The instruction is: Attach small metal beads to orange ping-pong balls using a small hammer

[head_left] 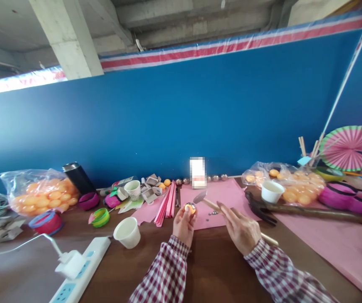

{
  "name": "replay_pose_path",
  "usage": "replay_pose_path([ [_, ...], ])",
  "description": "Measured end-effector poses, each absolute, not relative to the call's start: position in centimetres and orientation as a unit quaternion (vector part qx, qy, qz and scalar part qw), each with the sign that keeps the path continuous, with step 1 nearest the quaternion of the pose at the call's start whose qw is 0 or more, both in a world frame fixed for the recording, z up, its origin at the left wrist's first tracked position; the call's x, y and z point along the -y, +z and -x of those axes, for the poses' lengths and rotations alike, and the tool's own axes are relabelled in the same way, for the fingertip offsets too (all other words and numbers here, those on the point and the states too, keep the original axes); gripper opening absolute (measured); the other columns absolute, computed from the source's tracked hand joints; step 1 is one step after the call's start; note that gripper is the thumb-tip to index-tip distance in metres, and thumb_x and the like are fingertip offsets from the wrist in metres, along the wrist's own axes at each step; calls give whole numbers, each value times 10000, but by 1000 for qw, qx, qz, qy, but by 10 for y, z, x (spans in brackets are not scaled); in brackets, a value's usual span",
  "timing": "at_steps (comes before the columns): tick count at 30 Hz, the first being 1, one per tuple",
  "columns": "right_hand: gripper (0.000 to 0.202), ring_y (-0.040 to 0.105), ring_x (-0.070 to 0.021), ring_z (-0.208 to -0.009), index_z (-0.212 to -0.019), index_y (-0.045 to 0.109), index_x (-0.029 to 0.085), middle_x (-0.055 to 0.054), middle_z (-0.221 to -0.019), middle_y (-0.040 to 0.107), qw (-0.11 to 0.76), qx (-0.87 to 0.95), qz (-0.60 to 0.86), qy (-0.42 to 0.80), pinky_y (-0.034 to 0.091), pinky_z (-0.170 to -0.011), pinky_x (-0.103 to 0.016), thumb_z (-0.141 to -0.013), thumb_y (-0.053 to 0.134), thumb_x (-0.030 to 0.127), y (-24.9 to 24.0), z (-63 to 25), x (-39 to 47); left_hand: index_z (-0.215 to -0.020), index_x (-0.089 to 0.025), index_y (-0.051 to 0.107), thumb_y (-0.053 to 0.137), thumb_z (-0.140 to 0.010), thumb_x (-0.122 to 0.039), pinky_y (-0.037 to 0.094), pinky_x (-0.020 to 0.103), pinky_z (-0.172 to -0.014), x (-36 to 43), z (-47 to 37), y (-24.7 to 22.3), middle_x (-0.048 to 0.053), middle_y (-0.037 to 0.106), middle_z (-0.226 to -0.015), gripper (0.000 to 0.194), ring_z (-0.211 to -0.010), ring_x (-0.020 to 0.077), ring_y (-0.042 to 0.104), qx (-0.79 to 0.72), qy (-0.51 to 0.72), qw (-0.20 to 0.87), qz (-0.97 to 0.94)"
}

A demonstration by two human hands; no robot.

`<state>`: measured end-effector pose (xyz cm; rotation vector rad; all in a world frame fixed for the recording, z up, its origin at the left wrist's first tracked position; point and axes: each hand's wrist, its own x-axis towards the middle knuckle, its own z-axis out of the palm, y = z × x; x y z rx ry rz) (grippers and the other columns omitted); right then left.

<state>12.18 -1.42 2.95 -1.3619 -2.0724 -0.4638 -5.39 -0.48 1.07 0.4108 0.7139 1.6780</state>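
Pinching one orange ball with silvery bits on top (190,207) in left hand (183,227), just below centre of frame. Gripping one wooden-handled tool with grey metal head (211,204) in right hand (243,229), right of centre; head near ball. Beneath and beyond, one pink sheet (228,194). At back, at least five shiny silver balls (215,178). Two plain white cups (127,233), lower left and right. At right, one wooden-handled claw hammer (313,211).
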Motion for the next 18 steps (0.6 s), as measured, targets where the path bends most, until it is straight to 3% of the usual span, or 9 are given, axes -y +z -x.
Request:
replay_pose_path([
  [8,359,533,-68,-550,-1204,412,304,0,-741,613,297,783,520,-170,301,-472,-184,-858,318,316,31,-121,15,-796,-116,586,643,-658,-213,493,219,-639,4,54,7,73,635,-791,177,-706,129,616,-294,720,602,-180],
  [18,374,529,-81,-550,-1227,379,307,-9,-740,609,290,785,521,-170,295,-473,-190,-858,320,318,29,-121,14,-766,-95,585,610,-688,-159,504,231,-681,2,55,4,100,638,-809,104,-738,144,619,-279,725,607,-169],
])
